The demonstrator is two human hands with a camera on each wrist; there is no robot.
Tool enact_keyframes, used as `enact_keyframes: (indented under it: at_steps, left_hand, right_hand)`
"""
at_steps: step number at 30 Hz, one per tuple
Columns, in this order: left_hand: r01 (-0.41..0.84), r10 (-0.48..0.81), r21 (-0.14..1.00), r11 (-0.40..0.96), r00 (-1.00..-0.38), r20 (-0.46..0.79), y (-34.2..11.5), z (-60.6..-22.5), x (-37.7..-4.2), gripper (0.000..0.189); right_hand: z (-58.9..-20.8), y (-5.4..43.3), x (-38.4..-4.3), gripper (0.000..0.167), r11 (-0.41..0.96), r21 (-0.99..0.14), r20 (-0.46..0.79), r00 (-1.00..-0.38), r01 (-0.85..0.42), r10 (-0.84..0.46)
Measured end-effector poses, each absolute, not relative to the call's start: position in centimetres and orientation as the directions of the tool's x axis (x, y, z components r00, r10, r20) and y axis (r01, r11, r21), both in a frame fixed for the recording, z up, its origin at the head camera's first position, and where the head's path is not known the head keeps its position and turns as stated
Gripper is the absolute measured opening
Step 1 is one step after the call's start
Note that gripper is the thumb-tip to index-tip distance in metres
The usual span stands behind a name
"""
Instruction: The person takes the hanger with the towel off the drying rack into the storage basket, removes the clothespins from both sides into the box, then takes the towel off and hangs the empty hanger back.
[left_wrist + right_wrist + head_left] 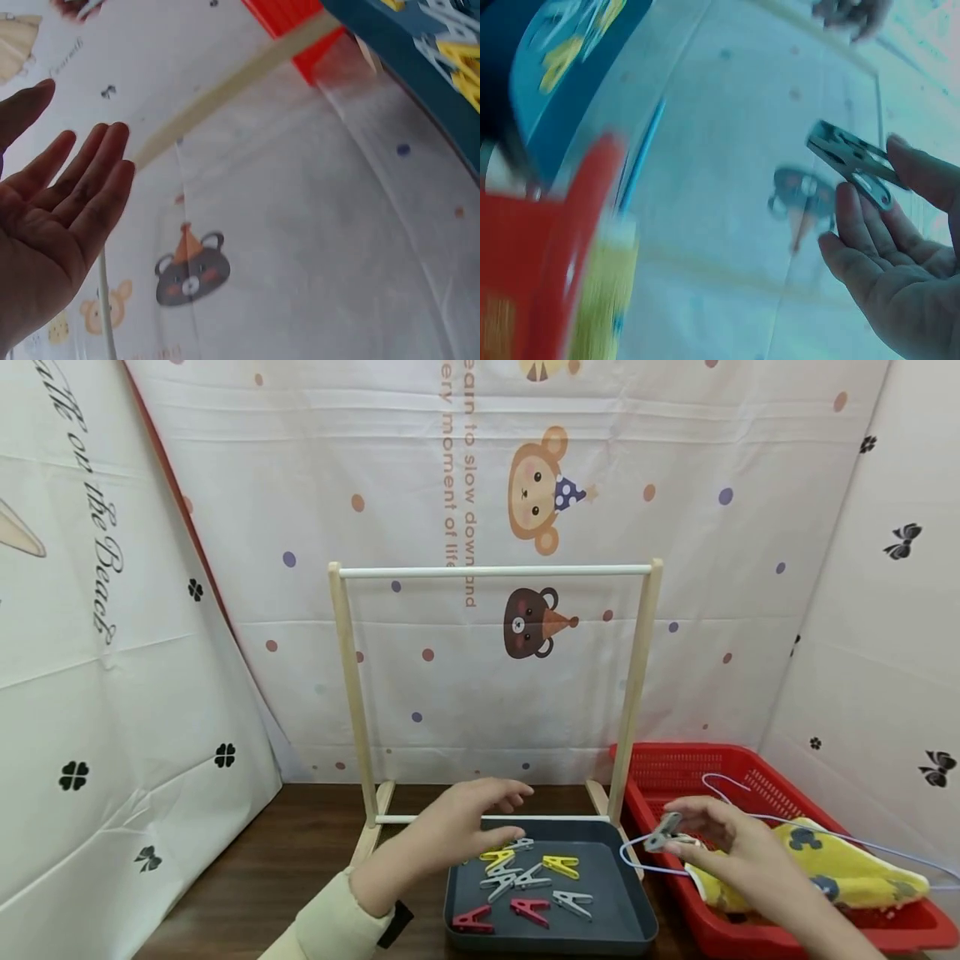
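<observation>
A: Head view?
B: Hanger [847, 837] runs off right edge; right hand [738, 852] hides part of yellow cloth [855, 864]; whether grey clip [663, 832] touches hanger, cannot tell.
A: Right wrist view?
B: Red basket [525, 255] blurred; tray [585, 101] cut off at top.

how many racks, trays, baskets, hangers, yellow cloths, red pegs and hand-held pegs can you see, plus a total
rack: 1
tray: 1
basket: 1
hanger: 1
yellow cloth: 1
red pegs: 2
grey peg held in the right hand: 1
total: 8
</observation>
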State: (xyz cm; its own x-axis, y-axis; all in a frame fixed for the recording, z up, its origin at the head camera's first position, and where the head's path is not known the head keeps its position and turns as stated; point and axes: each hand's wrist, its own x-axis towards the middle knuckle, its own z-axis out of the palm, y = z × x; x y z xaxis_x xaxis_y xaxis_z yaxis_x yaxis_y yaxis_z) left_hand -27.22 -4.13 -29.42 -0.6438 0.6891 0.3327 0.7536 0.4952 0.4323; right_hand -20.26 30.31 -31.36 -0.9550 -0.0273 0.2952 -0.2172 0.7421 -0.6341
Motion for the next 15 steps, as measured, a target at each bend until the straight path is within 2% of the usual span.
enact_keyframes:
  at_steps: [6, 15]
  left_hand:
    - [0.786, 0.702, 0.450, 0.424, -0.599, 0.386, -2.5, -30.3, -26.9, 0.048]
    - [0.801, 0.687, 0.484, 0.351, -0.572, 0.448, -1.0, -30.2, -26.0, 0.050]
  right_hand:
    - [-31.5, 26.0, -20.3, 0.043, 0.632, -0.724, 0.325, -0.945, -0.275, -0.038]
    - [-31.1, 22.6, -20.4, 0.042, 0.577, -0.720, 0.397, -0.911, -0.385, -0.111]
